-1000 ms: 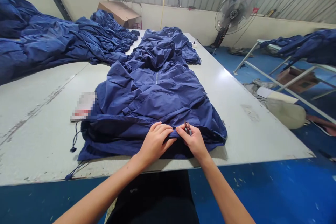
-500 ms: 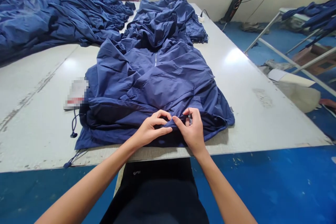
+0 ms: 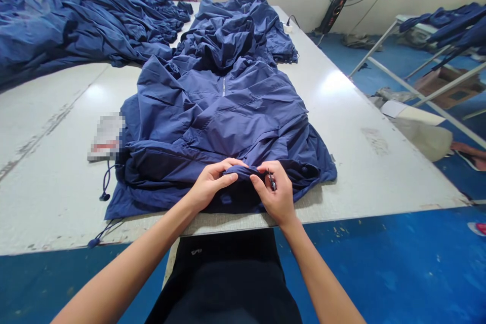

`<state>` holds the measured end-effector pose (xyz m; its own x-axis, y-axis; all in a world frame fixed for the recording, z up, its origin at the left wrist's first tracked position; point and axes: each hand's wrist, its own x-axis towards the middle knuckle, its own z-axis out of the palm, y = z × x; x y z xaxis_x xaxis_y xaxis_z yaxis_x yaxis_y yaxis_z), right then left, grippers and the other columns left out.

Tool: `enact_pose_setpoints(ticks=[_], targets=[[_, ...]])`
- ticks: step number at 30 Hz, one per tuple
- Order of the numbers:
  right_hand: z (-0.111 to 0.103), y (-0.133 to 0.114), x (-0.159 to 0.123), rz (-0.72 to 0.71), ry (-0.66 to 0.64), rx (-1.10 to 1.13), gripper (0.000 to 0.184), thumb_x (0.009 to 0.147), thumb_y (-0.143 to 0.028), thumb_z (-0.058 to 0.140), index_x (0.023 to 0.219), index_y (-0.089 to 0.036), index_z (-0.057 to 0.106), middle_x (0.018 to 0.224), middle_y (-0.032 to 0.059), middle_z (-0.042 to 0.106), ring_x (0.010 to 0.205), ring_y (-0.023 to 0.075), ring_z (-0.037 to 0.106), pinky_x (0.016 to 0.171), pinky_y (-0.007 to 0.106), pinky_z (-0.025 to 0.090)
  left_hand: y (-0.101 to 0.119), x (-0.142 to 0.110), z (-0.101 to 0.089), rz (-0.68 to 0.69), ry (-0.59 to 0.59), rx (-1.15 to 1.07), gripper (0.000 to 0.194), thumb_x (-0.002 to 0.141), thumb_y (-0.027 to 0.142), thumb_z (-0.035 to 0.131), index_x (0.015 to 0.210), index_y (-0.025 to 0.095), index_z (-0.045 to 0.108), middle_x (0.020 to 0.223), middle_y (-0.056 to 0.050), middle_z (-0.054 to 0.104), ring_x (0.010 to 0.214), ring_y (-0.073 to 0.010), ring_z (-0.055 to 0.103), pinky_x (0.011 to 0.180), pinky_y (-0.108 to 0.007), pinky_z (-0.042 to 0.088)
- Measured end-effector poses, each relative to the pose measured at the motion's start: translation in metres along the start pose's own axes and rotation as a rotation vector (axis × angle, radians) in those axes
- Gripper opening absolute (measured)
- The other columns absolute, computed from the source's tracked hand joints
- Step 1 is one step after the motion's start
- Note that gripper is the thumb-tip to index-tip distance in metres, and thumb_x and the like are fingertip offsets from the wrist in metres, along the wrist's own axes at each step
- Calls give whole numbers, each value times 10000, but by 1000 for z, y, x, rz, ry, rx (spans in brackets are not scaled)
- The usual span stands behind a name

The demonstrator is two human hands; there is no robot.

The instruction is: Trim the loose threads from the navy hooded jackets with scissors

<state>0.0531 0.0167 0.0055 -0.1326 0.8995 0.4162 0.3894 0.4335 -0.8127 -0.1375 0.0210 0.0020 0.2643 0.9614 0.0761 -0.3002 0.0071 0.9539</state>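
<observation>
1 navy jacket [image 3: 212,126], hem [image 3: 243,171] near us. Our left hand [image 3: 209,183] and right hand [image 3: 278,195] pinch it, seemingly for steadiness; the right also holds 1 dark tool [image 3: 272,182].

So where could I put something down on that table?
Right of the jacket, bare table shows out to its right edge. Left, there's another bare patch between the heap and the table's near edge, beside the tag. The middle is crowded: the jacket, another garment behind, and the left hand and right hand holding the jacket's cloth.
</observation>
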Motion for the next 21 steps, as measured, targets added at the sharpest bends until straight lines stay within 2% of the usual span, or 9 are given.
enact_pose_setpoints(ticks=[2,4,7,9,12,14,16,19,21], targets=[[0,-3,1,29,-22,-20,102,925,-329,611,934,-232,582,924,35,594,832,181,600,710,300,501,0,0,0,0,14,21,168,827,360,721,830,196,753,1067,-77,704,1054,-247,619,987,-362,430],[-5,-4,1,30,30,-60,106,926,-328,600,967,-231,607,971,59,619,890,203,617,745,323,517,-1,1,0,2,43,36,192,815,381,723,831,192,756,1039,-81,699,1024,-250,617,968,-361,441],[-28,-3,0,53,196,-220,195,916,-325,595,1081,-232,641,1132,103,627,1046,243,607,786,350,526,-3,1,1,1,100,22,190,807,377,721,840,193,756,1027,-75,698,1013,-247,615,959,-350,446],[-50,2,1,142,262,-364,285,889,-368,617,1134,-224,651,1208,124,617,1096,266,595,797,365,524,-3,1,2,-13,118,1,177,805,361,721,846,194,758,1022,-68,703,1010,-242,619,958,-341,448],[-80,9,7,357,155,-450,313,820,-435,670,1032,-208,705,1075,114,693,979,287,638,802,392,504,-3,2,4,-33,134,-26,169,789,350,728,842,193,764,1003,-57,713,999,-236,622,948,-329,453],[-94,11,11,486,27,-384,255,789,-440,694,882,-205,730,896,82,722,846,267,655,746,364,492,-1,2,5,-52,170,-41,175,779,351,731,854,197,768,987,-48,718,980,-226,623,935,-318,458],[-104,9,15,566,-48,-255,262,765,-457,722,811,-199,731,729,45,682,678,207,618,614,304,455,0,2,5,-75,218,-58,190,772,357,731,869,198,770,969,-41,725,956,-214,623,920,-306,461],[-115,2,18,679,-93,24,395,734,-530,753,922,-184,725,479,-54,447,411,89,354,408,236,256,1,2,6,-101,258,-97,208,760,364,744,875,195,776,941,-35,735,940,-200,630,912,-287,461],[-120,-3,19,750,-120,202,475,726,-554,760,1001,-171,701,429,-110,290,378,55,194,377,219,129,2,2,7,-115,272,-129,213,750,364,756,875,192,780,927,-33,743,923,-194,641,902,-277,466]])
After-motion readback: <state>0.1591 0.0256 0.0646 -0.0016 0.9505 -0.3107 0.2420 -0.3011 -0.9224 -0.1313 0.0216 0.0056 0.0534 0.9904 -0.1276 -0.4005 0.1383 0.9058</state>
